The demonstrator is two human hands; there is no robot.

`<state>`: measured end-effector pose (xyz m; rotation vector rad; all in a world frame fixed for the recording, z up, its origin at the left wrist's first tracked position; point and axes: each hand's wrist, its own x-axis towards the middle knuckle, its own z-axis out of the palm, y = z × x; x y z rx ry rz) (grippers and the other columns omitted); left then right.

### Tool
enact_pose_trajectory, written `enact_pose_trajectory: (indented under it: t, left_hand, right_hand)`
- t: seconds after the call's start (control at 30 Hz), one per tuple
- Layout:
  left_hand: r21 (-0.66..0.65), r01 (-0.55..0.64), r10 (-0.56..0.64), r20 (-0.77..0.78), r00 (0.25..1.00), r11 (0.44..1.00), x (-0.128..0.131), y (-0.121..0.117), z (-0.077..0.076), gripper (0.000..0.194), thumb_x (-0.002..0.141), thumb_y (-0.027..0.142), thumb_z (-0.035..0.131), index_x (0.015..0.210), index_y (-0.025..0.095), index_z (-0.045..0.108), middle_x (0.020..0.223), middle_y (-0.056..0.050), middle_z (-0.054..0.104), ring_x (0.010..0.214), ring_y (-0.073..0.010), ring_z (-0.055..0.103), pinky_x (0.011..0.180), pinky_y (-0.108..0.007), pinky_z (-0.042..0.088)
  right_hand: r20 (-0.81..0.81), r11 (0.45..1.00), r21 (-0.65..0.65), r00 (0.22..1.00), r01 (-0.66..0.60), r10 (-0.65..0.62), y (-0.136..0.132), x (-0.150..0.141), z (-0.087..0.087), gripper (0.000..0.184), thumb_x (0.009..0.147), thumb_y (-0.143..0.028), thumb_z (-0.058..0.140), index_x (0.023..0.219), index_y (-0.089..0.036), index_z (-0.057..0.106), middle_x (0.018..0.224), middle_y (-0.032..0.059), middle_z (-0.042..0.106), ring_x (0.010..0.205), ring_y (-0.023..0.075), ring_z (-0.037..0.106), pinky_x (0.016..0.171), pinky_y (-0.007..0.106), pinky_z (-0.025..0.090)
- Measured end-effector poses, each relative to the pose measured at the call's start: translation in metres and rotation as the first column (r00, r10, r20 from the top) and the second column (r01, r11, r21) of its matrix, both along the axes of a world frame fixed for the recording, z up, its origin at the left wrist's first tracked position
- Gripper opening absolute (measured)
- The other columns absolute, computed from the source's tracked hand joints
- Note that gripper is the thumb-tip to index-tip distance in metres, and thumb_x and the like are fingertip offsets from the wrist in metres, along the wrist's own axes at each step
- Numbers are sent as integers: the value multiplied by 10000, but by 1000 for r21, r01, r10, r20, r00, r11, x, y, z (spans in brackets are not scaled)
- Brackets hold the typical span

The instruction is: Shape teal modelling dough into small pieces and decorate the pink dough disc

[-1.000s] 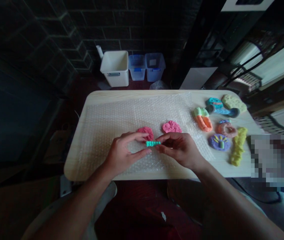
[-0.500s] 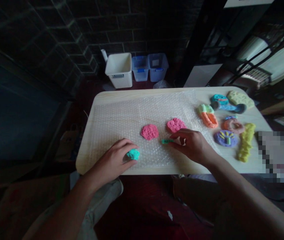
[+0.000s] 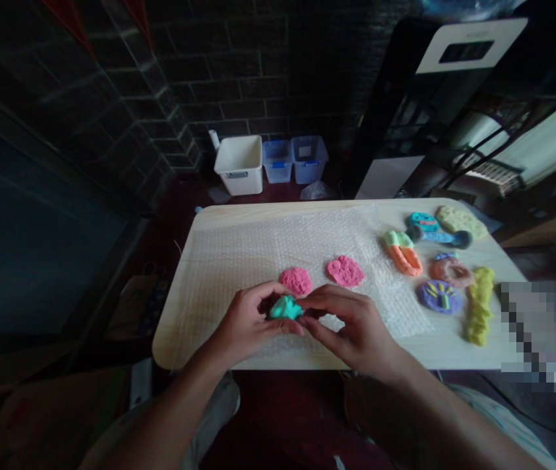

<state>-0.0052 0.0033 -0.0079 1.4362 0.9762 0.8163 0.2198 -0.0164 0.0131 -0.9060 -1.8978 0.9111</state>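
Observation:
A lump of teal modelling clay is held up over the bubble wrap, with the fingers and thumb of my left hand curled round it. From the other side, my right hand pinches at the lump's right edge with thumb and fingertips. Just beyond my hands lie two flat, bumpy pink clay pieces: a round one and a wider one to its right. The small green beaded strip is not visible now.
Bubble wrap covers much of the wooden table. Along the right lie several clay shapes, among them an orange and green one, a purple disc and a yellow strip. A white bin stands on the floor behind.
My right hand has let go of the green beaded strip and moved left to the teal lump. My left hand, which took up the lump, has brought it toward the middle. The view has tilted up.

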Motion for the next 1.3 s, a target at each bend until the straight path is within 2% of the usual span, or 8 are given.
enact_pose_trajectory:
  t: [0.23, 0.4, 0.53, 0.6, 0.7, 0.8, 1.07, 1.3]
  left_hand:
    - [1, 2, -2, -39, 999, 1000, -1, -7, -5, 509, 679, 468, 994, 1037, 184, 771, 907, -45, 748, 833, -203, 670, 720, -280, 515]
    - [58, -22, 24, -44, 999, 998, -1, -9, -8, 515, 677, 491, 990, 1026, 181, 772, 902, -47, 744, 826, -203, 672, 731, -285, 520]
    - [81, -51, 53, -24, 998, 995, -1, -9, -7, 530, 671, 506, 989, 1021, 174, 770, 887, -45, 739, 803, -194, 669, 716, -276, 518]
    - [108, -69, 73, -31, 997, 992, -1, -9, -4, 552, 662, 521, 990, 1030, 172, 771, 880, -47, 741, 796, -194, 672, 708, -273, 523]
    - [168, -81, 94, -71, 993, 983, -3, -12, 1, 582, 653, 542, 988, 1050, 169, 782, 887, -58, 752, 796, -200, 682, 703, -274, 534]
    - [193, -85, 104, -89, 991, 977, -5, -16, 3, 580, 647, 555, 986, 1034, 167, 795, 881, -68, 763, 792, -206, 692, 699, -278, 545]
    - [182, -151, 160, -31, 987, 972, -2, -24, 7, 536, 653, 548, 985, 979, 159, 810, 826, -61, 765, 730, -193, 683, 658, -273, 538]
    - [65, -143, 138, 71, 988, 988, 0, -24, 16, 517, 688, 535, 968, 996, 144, 826, 866, -72, 783, 767, -187, 691, 693, -275, 544]
  right_hand:
    - [-42, 983, -182, 999, -18, 11, -6, 2, -5, 163, 937, -223, 776, 1091, -176, 794, 979, 85, 814, 788, 170, 775, 708, 267, 632]
    - [-98, 987, -160, 995, -24, 8, -9, -4, -10, 66, 907, -225, 785, 896, -176, 743, 882, 67, 748, 741, 156, 705, 677, 270, 602]
    - [-158, 969, -247, 987, -5, -35, -10, -6, -9, 149, 919, -268, 790, 1019, -167, 747, 921, 83, 773, 760, 170, 724, 682, 289, 611]
    - [-149, 971, -237, 988, 5, -41, -10, -7, -6, 185, 932, -297, 791, 1062, -165, 779, 960, 100, 795, 795, 183, 742, 690, 294, 614]
    - [-117, 980, -198, 992, 28, -52, -12, -7, -1, 178, 954, -332, 781, 1032, -178, 823, 950, 100, 813, 792, 181, 750, 660, 274, 599]
    - [-104, 973, -230, 994, 14, -39, -14, -9, 0, 198, 954, -352, 779, 1025, -178, 843, 931, 94, 830, 762, 180, 758, 659, 275, 611]
    - [-193, 915, -403, 974, 34, -122, -19, -16, -4, 245, 888, -402, 835, 944, -166, 870, 825, 89, 842, 644, 175, 731, 610, 288, 614]
    - [-416, 830, -539, 902, -140, -119, -11, -15, -8, 248, 796, -392, 931, 889, -171, 868, 763, 76, 831, 617, 162, 757, 635, 283, 653]
